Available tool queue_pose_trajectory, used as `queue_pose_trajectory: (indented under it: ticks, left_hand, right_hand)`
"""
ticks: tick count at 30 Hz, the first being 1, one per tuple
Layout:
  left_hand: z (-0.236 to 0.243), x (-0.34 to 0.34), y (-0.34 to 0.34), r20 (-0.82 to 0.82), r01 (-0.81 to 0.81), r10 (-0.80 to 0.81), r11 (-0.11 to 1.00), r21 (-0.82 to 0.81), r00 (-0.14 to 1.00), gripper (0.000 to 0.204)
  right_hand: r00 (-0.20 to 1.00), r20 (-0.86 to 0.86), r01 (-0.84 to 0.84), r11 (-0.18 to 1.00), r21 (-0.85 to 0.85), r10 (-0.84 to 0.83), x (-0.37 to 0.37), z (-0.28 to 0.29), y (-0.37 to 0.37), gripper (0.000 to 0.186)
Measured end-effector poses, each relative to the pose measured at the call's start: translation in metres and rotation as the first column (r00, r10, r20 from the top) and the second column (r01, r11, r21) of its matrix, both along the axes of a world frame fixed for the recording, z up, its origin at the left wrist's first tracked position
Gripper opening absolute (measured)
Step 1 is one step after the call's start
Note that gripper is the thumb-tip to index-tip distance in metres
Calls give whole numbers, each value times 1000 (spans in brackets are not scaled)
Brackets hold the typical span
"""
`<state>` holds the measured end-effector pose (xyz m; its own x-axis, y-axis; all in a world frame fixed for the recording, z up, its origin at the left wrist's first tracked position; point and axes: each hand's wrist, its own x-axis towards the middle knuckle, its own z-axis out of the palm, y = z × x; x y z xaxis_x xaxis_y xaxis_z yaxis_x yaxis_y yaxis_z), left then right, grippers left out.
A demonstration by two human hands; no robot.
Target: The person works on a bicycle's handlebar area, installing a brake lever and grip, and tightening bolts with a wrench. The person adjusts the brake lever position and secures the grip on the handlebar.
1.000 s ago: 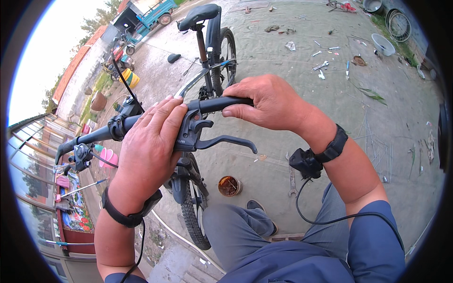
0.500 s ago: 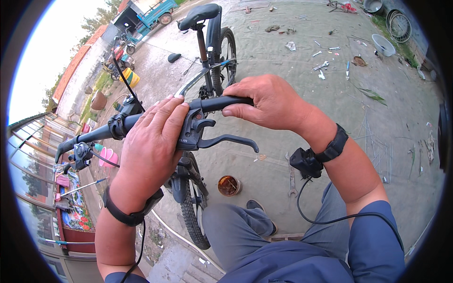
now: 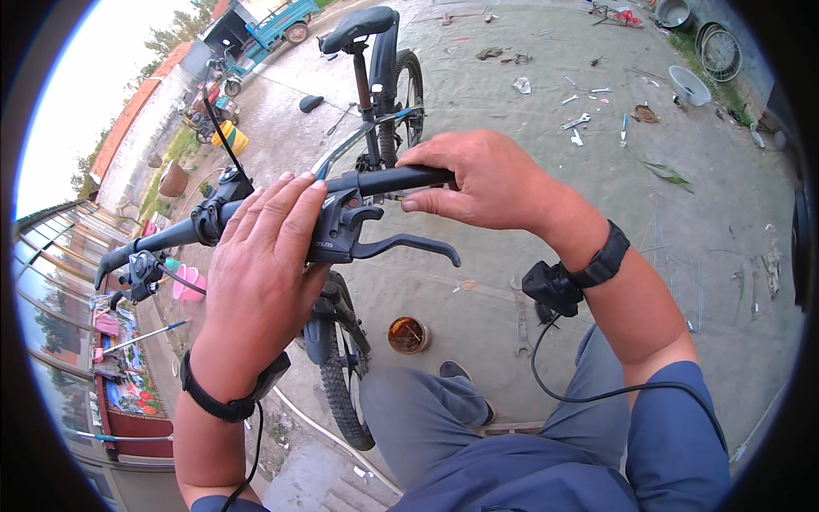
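Black bicycle handlebar (image 3: 175, 235) with shifter and brake lever (image 3: 401, 245): left hand (image 3: 260, 273) draped over, hiding the clamp; right hand (image 3: 478, 179) closed around the grip

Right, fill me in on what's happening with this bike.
A person stands over a black bicycle's straight black handlebar, working on it with both bare hands. The left hand lies over the black brake lever and shifter unit clamped to the bar; its grip is not closed around it. The right hand has its grip wrapped around the bar's end. The curved black lever blade sticks out free, unsqueezed. A small rusty round tin sits on the concrete ground below.
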<state>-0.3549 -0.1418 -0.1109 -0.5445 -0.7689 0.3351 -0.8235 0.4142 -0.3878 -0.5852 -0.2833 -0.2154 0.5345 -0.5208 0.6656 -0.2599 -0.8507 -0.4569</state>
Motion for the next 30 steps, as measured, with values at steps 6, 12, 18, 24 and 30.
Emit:
queue_pose_trajectory:
  ticks: [6,12,18,24,30]
  left_hand:
    - [-2,4,18,-82,-37,33,998,-48,996,69]
    - [-8,16,36,-240,82,-122,982,-173,963,59]
    - [-55,20,75,-391,235,-301,949,-209,870,55]
    - [-161,12,111,-611,208,-126,976,64,782,48]
    - [-248,-6,120,-682,104,114,957,270,722,39]
  right_hand:
    - [1000,8,3,990,141,-4,-18,9,-1,49]
    - [980,136,84,924,374,-145,-67,8,2,44]
    - [888,291,104,770,629,-357,-128,-25,23,43]
    - [803,280,147,629,764,-527,-185,-79,48,42]
    - [648,281,224,530,818,-708,-235,-105,63,43]
